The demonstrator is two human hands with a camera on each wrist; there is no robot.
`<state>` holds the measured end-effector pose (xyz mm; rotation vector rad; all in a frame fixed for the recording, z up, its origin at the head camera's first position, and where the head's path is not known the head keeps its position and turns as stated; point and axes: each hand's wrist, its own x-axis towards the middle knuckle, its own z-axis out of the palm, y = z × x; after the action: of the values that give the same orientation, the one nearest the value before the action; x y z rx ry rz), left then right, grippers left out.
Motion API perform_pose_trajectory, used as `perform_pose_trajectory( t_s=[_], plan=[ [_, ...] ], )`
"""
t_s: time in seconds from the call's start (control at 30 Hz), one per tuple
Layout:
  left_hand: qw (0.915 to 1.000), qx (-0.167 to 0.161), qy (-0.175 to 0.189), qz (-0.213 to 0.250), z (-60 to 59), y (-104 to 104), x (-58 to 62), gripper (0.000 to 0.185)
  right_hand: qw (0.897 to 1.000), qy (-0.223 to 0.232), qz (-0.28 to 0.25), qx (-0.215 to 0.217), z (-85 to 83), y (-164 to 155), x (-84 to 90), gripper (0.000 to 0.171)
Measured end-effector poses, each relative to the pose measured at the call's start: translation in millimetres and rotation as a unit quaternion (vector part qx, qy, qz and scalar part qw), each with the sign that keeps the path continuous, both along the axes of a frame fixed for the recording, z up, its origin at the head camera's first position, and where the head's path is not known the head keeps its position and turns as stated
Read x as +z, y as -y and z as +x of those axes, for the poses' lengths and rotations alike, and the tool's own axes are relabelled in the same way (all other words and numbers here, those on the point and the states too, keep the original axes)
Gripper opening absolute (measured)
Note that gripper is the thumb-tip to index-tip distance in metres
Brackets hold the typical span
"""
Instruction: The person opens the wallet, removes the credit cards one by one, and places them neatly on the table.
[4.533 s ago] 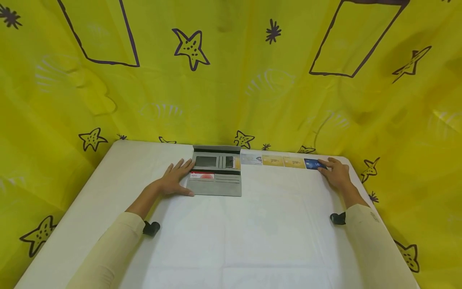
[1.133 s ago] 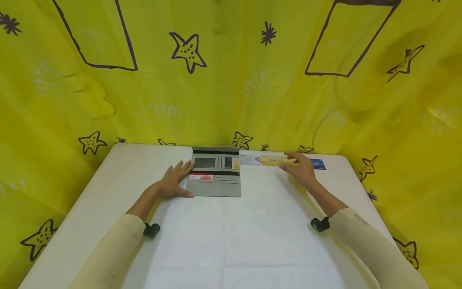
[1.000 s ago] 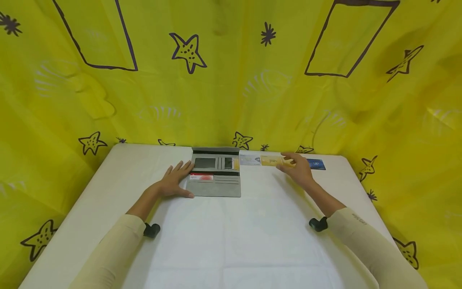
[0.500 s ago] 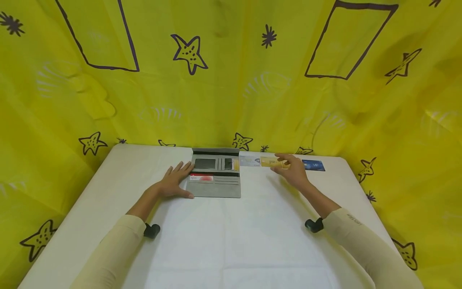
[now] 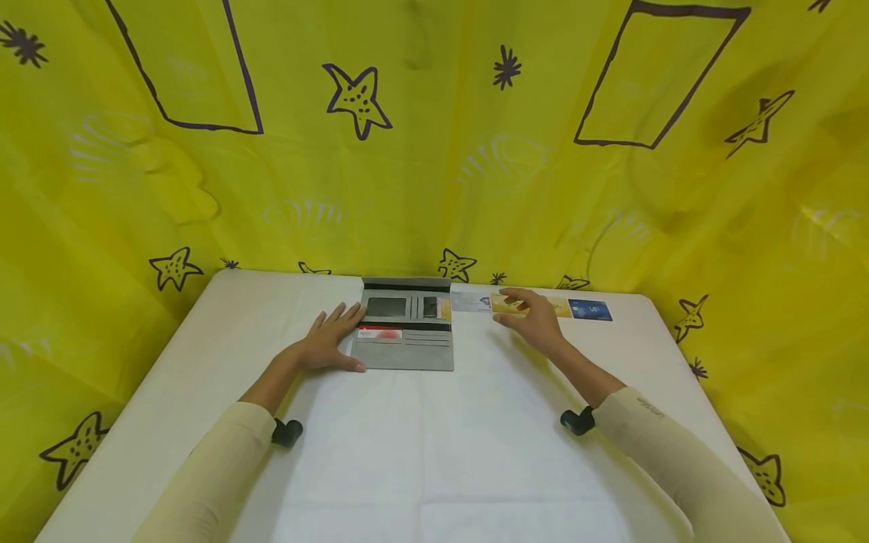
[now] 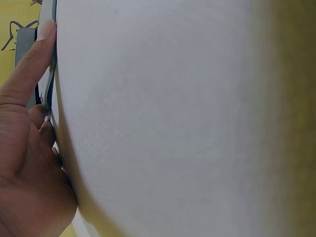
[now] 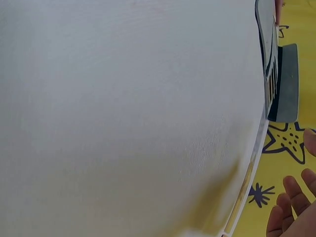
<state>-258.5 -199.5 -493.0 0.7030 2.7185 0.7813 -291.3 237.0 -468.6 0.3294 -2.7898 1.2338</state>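
Observation:
A grey wallet (image 5: 428,358) lies unfolded at the back of the table, a red and white card (image 5: 380,332) in one slot. My left hand (image 5: 324,343) rests spread on the wallet's left edge, thumb along its lower corner. To the wallet's right runs a row of cards: a silver card (image 5: 468,302), a gold card (image 5: 498,303), another gold card (image 5: 561,307) and a blue card (image 5: 591,310). Over the gold cards hovers my right hand (image 5: 536,324), thumb and index finger parted with nothing between them. In the right wrist view its fingers (image 7: 296,197) curve loosely.
The white table (image 5: 421,452) spreads out in front of both arms. Behind and beside it hangs a yellow curtain (image 5: 421,188) with starfish drawings. Each wrist carries a small black camera, such as the one on the right wrist (image 5: 577,421).
My right hand has moved left along the row, from the blue card to above the gold cards, uncovering the blue one. The left hand and wallet have stayed in place.

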Motion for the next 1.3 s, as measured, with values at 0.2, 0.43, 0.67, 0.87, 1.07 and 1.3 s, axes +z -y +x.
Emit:
perform_pose_trajectory(
  t_s=[0.2,0.43,0.67,0.87,1.07,1.3],
  plan=[
    [1.0,-0.002,-0.001,0.001,0.3,-1,-0.3,0.116,1.0,0.0,-0.006,0.005,0.6,10,-0.5,0.055],
    [1.0,-0.003,-0.002,0.003,-0.8,0,-0.8,0.116,1.0,0.016,-0.011,0.0,2.1,17,-4.5,0.054],
    [1.0,-0.003,-0.005,-0.004,-2.6,2,-4.0,0.117,1.0,0.019,-0.018,0.008,3.3,28,-9.6,0.052],
    [1.0,-0.001,0.002,-0.002,-1.0,2,-5.3,0.116,0.999,0.026,-0.03,0.023,5.2,37,-13.3,0.053],
    [1.0,-0.006,-0.002,0.005,-0.4,2,-3.4,0.116,0.998,0.025,-0.038,0.043,7.9,48,-13.4,0.052],
    [0.9998,-0.013,-0.01,0.013,-1.8,4,-3.3,0.118,0.997,0.009,-0.049,0.066,8.2,60,-15.2,0.049]
  ],
)
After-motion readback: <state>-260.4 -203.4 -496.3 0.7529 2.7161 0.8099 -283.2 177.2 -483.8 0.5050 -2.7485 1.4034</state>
